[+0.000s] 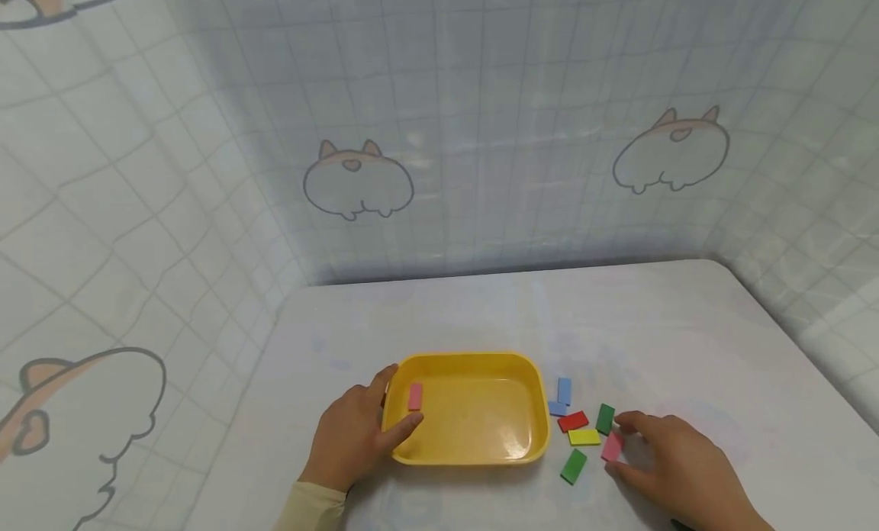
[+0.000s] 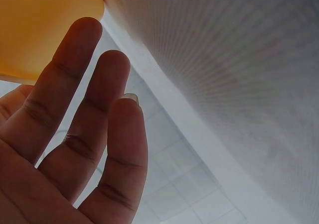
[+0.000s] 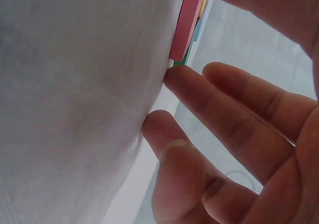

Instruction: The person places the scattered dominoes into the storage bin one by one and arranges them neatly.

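No legible writing anywhere.

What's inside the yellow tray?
One pink rectangular block lies inside the yellow tray, near its left end; nothing else shows in there. The left hand has its thumb over the near left rim, so the bit beneath the thumb can't be seen.

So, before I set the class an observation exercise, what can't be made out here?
Head view: part of the yellow tray, its left rim, covered by the left hand.
Head view: a dark item near the right hand, cut off by the bottom edge.
Right wrist view: the pink block, cut off by the top edge.
Left wrist view: most of the tray, outside the frame.
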`<state>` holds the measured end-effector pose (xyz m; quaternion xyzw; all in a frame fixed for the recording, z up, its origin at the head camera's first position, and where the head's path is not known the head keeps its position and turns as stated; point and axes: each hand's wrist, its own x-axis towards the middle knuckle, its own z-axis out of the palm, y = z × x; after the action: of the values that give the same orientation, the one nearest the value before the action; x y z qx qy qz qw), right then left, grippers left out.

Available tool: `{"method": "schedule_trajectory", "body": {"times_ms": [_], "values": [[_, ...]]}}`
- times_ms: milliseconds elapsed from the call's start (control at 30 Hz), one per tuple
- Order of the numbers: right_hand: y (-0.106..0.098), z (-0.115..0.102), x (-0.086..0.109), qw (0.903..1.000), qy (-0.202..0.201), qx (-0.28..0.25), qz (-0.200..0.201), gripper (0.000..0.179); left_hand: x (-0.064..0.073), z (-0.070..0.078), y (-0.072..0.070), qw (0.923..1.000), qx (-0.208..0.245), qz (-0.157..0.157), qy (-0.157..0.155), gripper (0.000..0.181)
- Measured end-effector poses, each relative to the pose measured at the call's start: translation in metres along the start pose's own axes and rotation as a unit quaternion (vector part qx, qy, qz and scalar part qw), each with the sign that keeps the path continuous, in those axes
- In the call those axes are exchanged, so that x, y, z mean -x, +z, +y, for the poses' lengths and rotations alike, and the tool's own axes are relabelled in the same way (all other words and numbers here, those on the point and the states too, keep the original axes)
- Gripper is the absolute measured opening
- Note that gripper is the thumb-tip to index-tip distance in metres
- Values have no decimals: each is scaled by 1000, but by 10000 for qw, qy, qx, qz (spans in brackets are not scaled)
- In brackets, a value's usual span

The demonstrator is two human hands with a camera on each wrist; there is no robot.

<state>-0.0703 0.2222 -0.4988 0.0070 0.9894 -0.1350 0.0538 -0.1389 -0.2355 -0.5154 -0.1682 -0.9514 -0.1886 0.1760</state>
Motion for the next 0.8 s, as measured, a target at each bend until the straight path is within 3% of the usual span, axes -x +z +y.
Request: {"method": "schedule_trajectory", "body": {"times_ms": [433, 800], "values": [[-4, 0, -2, 9999, 15, -69, -143, 75, 1, 0, 4, 10000, -22, 28, 17, 86], [-3, 0, -5, 9994, 62, -252, -207, 78, 0, 2, -2, 10000, -72, 24, 1, 88]]}}
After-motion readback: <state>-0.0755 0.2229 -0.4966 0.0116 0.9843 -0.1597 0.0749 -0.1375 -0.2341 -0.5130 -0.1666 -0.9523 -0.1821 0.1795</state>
